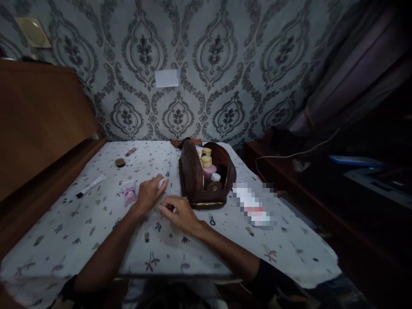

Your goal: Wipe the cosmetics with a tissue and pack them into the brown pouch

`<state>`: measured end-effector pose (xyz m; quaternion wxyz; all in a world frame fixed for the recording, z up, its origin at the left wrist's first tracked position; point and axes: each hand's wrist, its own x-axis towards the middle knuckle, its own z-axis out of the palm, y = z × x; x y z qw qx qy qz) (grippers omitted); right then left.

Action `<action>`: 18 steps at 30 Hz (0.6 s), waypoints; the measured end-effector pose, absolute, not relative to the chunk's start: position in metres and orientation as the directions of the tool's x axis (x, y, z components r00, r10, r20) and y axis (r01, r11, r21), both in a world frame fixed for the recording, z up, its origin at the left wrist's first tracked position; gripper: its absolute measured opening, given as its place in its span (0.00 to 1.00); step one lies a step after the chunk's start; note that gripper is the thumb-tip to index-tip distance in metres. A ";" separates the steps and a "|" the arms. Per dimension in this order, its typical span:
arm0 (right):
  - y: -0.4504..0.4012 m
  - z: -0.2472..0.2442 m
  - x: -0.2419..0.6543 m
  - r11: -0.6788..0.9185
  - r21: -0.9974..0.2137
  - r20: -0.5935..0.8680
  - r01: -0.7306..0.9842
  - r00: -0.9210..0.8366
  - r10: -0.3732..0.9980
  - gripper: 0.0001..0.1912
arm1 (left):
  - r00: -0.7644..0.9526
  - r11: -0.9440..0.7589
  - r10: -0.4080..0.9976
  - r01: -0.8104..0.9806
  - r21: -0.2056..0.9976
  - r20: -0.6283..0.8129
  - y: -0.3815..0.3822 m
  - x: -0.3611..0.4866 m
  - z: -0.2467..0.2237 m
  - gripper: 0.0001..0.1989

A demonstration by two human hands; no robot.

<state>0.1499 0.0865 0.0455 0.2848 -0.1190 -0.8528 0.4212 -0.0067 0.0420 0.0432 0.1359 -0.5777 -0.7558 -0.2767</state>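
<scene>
My left hand [150, 193] is closed around a small white item [161, 183] near the middle of the table. Just to its right, my right hand [180, 212] hovers low over the cloth with curled fingers; what they hold, if anything, is too small to tell. The hands are close but apart. Left of my left hand lies a pink and purple tube [129, 192]. Behind my right hand an open brown bag [193, 174] holds yellow-lidded jars [206, 161], a pink container [210, 171] and a white-capped one [215, 177].
On the patterned tablecloth [96, 223] lie a white tube with a black cap [92, 186], a round dark lid [120, 162] and a small pink tube [131, 151]. A blurred-out flat item [252, 206] is right of the bag. A wooden panel [45, 124] borders the left.
</scene>
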 end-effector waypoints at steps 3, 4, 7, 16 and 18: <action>0.085 0.033 0.124 0.221 -0.975 0.140 -0.033 -0.860 0.490 0.20 | -0.462 0.275 0.705 0.878 0.392 0.539 0.044 -0.026 0.054 0.14; 0.085 0.028 0.117 0.077 -0.996 0.070 -0.037 -0.874 0.480 0.22 | -0.502 0.295 0.676 0.855 0.427 0.539 0.045 -0.035 0.058 0.14; 0.085 0.017 0.106 -0.230 -0.971 -0.051 -0.070 -0.875 0.481 0.25 | -0.585 0.353 0.591 0.807 0.474 0.555 0.051 -0.074 0.072 0.15; 0.089 0.012 0.112 -0.229 -0.970 -0.011 -0.079 -0.930 0.366 0.26 | -0.843 0.652 0.328 0.528 0.544 0.425 0.057 -0.179 0.073 0.24; 0.089 0.012 0.112 -0.215 -0.974 -0.008 -0.069 -0.941 0.338 0.27 | -0.823 0.650 0.406 0.566 0.507 0.397 0.056 -0.184 0.062 0.24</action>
